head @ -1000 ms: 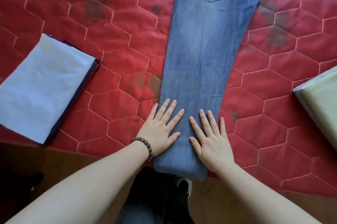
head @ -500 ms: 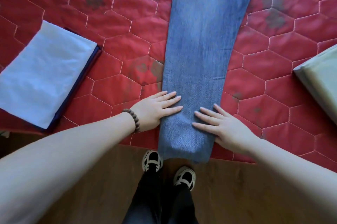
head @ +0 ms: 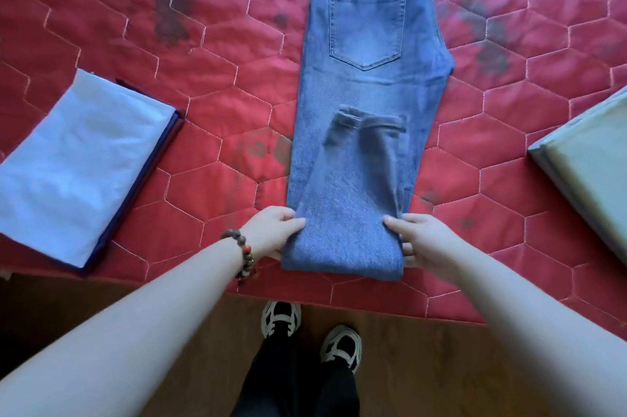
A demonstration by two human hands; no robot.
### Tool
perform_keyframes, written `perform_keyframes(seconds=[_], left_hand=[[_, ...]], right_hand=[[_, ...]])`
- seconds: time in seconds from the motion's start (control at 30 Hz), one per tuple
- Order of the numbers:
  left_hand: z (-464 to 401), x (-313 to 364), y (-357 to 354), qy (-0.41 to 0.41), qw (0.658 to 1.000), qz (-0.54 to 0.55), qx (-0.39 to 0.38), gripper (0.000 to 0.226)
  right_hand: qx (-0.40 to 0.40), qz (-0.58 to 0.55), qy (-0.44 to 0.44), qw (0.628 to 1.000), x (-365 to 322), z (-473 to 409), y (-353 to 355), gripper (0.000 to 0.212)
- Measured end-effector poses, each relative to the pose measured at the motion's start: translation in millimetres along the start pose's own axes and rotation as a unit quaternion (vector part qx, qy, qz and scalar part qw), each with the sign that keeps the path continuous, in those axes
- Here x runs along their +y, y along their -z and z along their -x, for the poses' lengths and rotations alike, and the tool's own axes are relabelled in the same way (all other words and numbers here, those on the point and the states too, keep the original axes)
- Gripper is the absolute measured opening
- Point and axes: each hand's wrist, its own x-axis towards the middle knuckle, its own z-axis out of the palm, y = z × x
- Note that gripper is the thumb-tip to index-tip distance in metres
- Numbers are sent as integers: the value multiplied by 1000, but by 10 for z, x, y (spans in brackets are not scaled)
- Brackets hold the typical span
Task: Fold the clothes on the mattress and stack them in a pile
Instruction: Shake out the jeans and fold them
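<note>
Standing at the mattress edge, the person showed two shoes (head: 281, 318) on a wooden floor (head: 424, 359), with black trousers above them; both bare forearms reached forward over the red quilted mattress (head: 210, 53); the left hand (head: 273, 232), with a bead bracelet (head: 241, 255) at the wrist, gripped the left side of the jeans (head: 364, 91) at the near fold, thumb on top of the cloth and fingers tucked beneath; the right hand (head: 419, 240) gripped the right side of the same fold, thumb on top, fingers curled around the edge; the jeans lay lengthwise on the mattress, running away from the person, their leg end doubled back so that the hem (head: 368, 120) lay on top about midway up the legs; the near fold lay close to the mattress edge; farther on, a back pocket (head: 368, 26) faced up, and the waistband ran out of view at the top; to the left, well apart from the jeans, lay a folded pale blue cloth (head: 78, 165) on a dark blue piece whose edge showed along its right side; at the right border lay a folded greenish cloth (head: 590, 165), partly cut off; dark stains (head: 169, 12) marked the mattress on both sides of the jeans.
</note>
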Motion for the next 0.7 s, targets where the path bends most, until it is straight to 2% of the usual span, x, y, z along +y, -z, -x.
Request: perform_keyframes(seconds=[0.1,0.2,0.27,0.4,0.47,0.57,0.63,0.7], left_hand=[[-73,100,-42,-66,991,-67,100,29],[-209,316,-118,-86,987,-9,132,43],[-271,515,-163,-91,986,16,136,39],[-241,793,-157,-106,976,109,157,15],[-132,992,-55,-164,956,202,139,8],[-71,1354,214,-279,911,284,110,13],[-173,1577,393,-309,898,297,98,12],[-439,1722,529,-287,917,250,116,10]], right_hand=[[68,-26,66,995,6,-74,27,22],[168,-23,116,979,-98,-207,11,21],[200,15,155,967,-221,-263,-24,23],[209,29,250,945,-471,-180,-99,9],[209,12,319,924,-701,-32,-78,9],[168,-60,396,901,-1165,143,-18,11],[158,-67,418,892,-1489,95,43,11],[186,-21,385,904,-1746,-137,97,8]])
